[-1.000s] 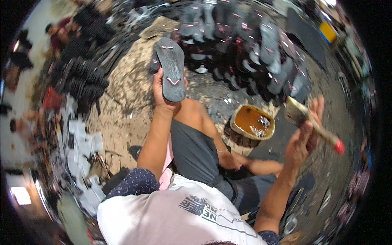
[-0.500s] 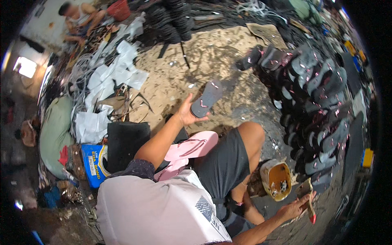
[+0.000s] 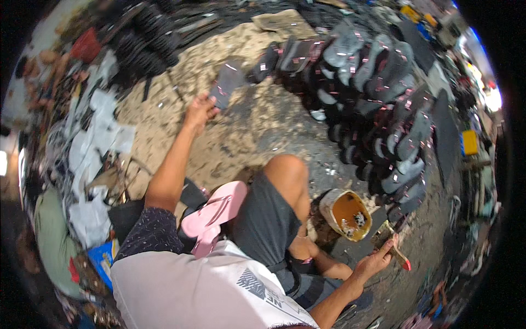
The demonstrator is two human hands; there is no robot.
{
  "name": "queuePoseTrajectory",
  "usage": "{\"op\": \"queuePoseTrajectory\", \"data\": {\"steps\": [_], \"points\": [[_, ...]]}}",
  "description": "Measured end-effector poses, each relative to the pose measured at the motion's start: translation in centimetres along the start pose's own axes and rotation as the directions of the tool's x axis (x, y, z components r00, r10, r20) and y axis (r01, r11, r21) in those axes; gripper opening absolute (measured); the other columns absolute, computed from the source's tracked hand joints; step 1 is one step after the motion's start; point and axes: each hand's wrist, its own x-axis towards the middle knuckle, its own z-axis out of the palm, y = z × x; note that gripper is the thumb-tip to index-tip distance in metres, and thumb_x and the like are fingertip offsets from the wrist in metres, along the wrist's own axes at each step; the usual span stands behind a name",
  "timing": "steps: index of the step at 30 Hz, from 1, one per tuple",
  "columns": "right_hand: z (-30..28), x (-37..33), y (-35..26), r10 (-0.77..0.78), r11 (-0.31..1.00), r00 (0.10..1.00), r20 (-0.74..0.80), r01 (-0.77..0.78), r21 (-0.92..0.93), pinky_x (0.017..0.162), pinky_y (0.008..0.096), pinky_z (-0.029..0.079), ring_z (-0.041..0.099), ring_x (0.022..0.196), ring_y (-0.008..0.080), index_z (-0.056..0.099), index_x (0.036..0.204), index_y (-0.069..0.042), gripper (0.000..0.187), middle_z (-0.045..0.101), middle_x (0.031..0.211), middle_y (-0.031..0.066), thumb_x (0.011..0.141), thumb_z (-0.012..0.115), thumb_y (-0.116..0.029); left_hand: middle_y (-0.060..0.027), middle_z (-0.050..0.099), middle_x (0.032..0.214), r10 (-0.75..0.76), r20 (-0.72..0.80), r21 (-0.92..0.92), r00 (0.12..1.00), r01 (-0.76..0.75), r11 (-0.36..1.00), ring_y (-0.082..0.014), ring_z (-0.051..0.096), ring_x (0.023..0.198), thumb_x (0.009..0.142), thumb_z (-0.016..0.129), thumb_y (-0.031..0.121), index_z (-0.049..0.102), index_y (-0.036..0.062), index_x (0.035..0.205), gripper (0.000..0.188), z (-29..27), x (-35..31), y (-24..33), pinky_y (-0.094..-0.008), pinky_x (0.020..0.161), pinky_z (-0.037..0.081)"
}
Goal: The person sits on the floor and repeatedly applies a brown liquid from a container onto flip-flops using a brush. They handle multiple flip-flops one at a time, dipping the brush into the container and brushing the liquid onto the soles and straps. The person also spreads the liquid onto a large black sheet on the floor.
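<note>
My left hand (image 3: 201, 112), its arm stretched forward, grips a dark grey sandal sole (image 3: 227, 85) by the near end. The sole is over the stained ground sheet (image 3: 181, 131), close to the near-left end of a long row of dark soles (image 3: 356, 104); whether it touches anything I cannot tell. Low on the right, my right hand (image 3: 375, 262) is closed around a flat brush (image 3: 401, 257) with a red handle tip. Its head points toward the tub of amber glue (image 3: 352, 214), just left of it. Pink sandals (image 3: 222, 203) lie beside my bent knee.
White scraps (image 3: 98, 137) and cords litter the left side, near a green sack (image 3: 52, 241) and a blue packet (image 3: 101, 260). Dark coiled stacks (image 3: 145, 38) stand far left, close to a red bucket (image 3: 86, 45). Another person (image 3: 41, 74) sits beyond, blurred.
The view has swung to the right. My left hand has reached farther forward, carrying the sole toward the row of soles. My right hand still holds the brush beside the tub.
</note>
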Motion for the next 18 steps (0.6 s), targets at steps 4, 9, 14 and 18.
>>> {"op": "queuePoseTrajectory", "data": {"steps": [4,9,14,18], "points": [[-3.5,-0.9,-2.5,-0.029,0.996,0.984,-0.175,0.015,-0.086,0.114,0.0355,0.035,0.043,0.14,0.024,0.047,0.145,0.006,0.056,0.046,0.152,0.0165,0.106,0.053,-0.034,-0.0128,0.071,0.113,0.236,-0.096,0.204,0.967,-0.213,0.955,-0.0174,0.07,0.089,0.095,0.07,0.015,0.053,0.005,0.139,0.048,7.8,12.1,-1.5,-0.0294,0.068,0.06],[-5.9,-1.3,-2.8,-0.056,0.983,0.946,-0.319,-0.003,-0.182,0.112,0.0401,0.037,0.049,0.132,0.0304,0.053,0.138,0.008,0.054,0.051,0.143,0.0235,0.106,0.051,-0.035,-0.0121,0.074,0.112,0.505,-0.184,0.596,0.843,-0.313,0.74,-0.0188,0.072,0.087,0.095,0.065,0.013,0.059,0.0079,0.136,0.042,7.3,26.7,-1.3,-0.0284,0.066,0.059],[-5.0,-1.0,-5.2,-0.087,0.957,0.919,-0.385,-0.03,-0.287,0.108,0.0402,0.04,0.053,0.127,0.0314,0.056,0.134,0.01,0.055,0.054,0.138,0.0258,0.105,0.053,-0.036,-0.0171,0.072,0.111,0.4,-0.074,0.761,0.914,-0.208,0.615,-0.0296,0.071,0.089,0.089,0.066,0.014,0.036,0.0107,0.15,0.069,9.8,23.2,-2.3,-0.0361,0.063,0.059],[-9.0,-0.5,-2.8,-0.068,0.95,0.913,-0.402,-0.063,-0.306,0.115,0.0394,0.036,0.049,0.135,0.0283,0.055,0.139,0.005,0.05,0.05,0.148,0.0202,0.107,0.048,-0.033,-0.0166,0.058,0.128,0.411,0.349,0.522,0.842,-0.539,0.66,-0.0248,0.065,0.106,0.092,0.072,0.033,0.017,0.0095,0.159,0.09,10.6,7.2,-1.0,-0.0368,0.08,0.055]]}}
